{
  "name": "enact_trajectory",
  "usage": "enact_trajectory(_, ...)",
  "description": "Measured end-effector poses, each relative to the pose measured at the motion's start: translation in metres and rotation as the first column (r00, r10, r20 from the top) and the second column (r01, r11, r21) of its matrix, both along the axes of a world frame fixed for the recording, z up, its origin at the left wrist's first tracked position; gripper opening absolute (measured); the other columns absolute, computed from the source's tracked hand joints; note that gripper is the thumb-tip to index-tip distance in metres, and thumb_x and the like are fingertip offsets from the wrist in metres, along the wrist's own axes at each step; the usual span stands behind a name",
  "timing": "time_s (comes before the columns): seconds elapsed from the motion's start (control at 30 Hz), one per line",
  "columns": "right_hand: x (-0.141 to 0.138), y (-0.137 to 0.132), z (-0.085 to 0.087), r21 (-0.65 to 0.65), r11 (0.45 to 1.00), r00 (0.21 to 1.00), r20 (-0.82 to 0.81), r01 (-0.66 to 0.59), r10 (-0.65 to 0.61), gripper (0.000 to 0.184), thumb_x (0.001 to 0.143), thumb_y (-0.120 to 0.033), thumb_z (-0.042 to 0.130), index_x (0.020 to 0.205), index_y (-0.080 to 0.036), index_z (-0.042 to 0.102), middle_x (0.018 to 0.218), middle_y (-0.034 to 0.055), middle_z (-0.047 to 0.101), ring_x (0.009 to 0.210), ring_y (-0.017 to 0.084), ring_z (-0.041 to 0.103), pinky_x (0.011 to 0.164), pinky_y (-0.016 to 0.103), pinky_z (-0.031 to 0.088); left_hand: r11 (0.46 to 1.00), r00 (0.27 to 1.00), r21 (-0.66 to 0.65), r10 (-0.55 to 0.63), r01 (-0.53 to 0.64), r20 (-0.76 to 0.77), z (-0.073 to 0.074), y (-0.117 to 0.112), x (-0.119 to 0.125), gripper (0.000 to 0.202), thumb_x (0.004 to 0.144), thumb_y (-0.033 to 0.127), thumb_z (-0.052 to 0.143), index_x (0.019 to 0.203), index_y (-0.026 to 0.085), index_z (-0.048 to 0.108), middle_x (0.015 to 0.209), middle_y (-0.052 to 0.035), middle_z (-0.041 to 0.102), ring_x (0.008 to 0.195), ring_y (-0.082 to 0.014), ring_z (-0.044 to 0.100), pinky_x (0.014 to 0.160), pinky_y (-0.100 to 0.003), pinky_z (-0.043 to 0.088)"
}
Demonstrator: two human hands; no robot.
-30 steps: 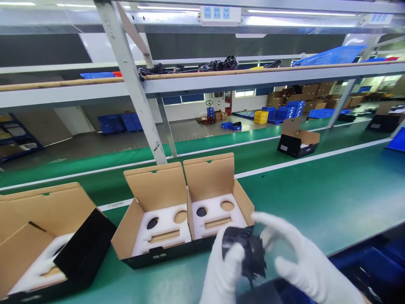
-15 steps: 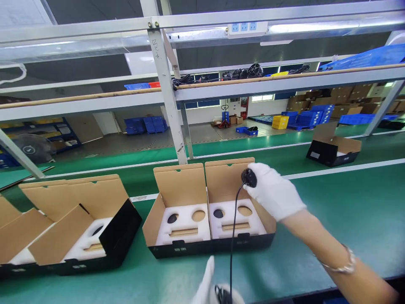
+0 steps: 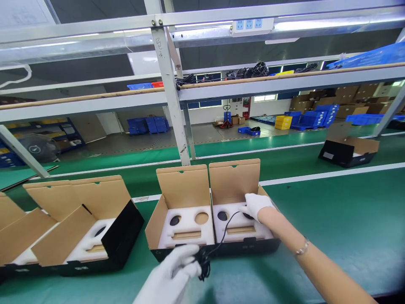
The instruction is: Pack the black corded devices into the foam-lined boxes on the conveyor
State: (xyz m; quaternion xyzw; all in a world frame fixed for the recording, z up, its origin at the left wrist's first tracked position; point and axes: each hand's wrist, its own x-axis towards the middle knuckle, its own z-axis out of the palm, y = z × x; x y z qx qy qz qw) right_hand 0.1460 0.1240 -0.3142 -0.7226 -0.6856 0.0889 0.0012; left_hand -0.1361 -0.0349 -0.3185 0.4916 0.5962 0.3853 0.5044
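Observation:
My gloved right hand (image 3: 257,207) reaches into the right of two adjoining open boxes (image 3: 234,181). Its closed fingers are on a black round device (image 3: 248,216) at the right-hand hole of the white foam insert (image 3: 262,231); most of the device is hidden under the hand. From it a thin black cable (image 3: 226,230) runs to a coiled cable bundle (image 3: 204,264), which my gloved left hand (image 3: 177,268) grips in front of the boxes. Another dark round piece (image 3: 222,216) sits in the insert's left hole. The left box (image 3: 182,183) has a similar insert with one dark piece (image 3: 175,220).
More open black boxes (image 3: 122,240) stand to the left on the green work surface (image 3: 332,219). One open box (image 3: 340,153) is farther back at right. A metal post (image 3: 177,109) rises behind the boxes, carrying a shelf (image 3: 278,82) with black parts.
My right hand has lowered the black device from above the box to the insert's right hole. My left hand has come up into view with the cable bundle.

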Motion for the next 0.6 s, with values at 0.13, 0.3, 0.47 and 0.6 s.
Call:
enact_trajectory(0.13,0.003,-0.042,0.042,0.217,0.888,0.835,-0.308,-0.404,0.455,0.071,0.082,-0.049,0.066,0.144,-0.021,0.047,0.139,0.0116,0.059,0.122,0.028,0.059,0.098,0.039,0.05,0.949,0.968,0.212,-0.203,0.231,-0.148,0.07,0.029,0.035,0.024,0.087,0.033,0.055,0.104,0.027,0.071,0.124,-0.0023,0.067,0.12,-0.0244,0.057,0.109,-0.038,0.041)
enact_trajectory(0.3,-0.003,-0.076,0.062,0.332,0.877,0.488,-0.735,-0.347,0.471,0.044,0.082,-0.045,0.066,0.119,-0.023,0.058,0.106,0.0023,0.071,0.087,0.018,0.07,0.08,0.032,0.056,0.798,0.936,0.512,-0.179,0.319,-0.303,0.096,0.072,0.08,0.035,0.092,0.031,0.05,0.125,0.03,0.06,0.116,0.0012,0.07,0.107,-0.0179,0.063,0.103,-0.031,0.046)
enact_trajectory(0.47,0.008,-0.059,0.041,0.376,0.923,0.486,-0.792,-0.086,0.368,0.036,0.08,-0.043,0.068,0.105,-0.02,0.056,0.098,0.0035,0.072,0.089,0.02,0.069,0.081,0.033,0.056,0.748,0.783,0.347,-0.355,0.566,-0.511,0.08,0.114,0.111,0.042,0.097,0.047,0.032,0.111,0.022,0.063,0.107,-0.0038,0.072,0.101,-0.0218,0.066,0.094,-0.035,0.053)
enact_trajectory(0.6,0.024,-0.052,0.03,0.586,0.807,0.721,-0.528,-0.074,0.449,0.056,0.082,-0.031,0.068,0.134,-0.022,0.048,0.123,0.0078,0.067,0.103,0.021,0.067,0.09,0.036,0.053,0.61,0.567,0.116,-0.629,0.784,-0.532,0.074,0.132,0.122,0.029,0.082,0.049,0.06,0.097,0.024,0.06,0.074,0.0046,0.067,0.055,-0.0148,0.06,0.049,-0.024,0.046)
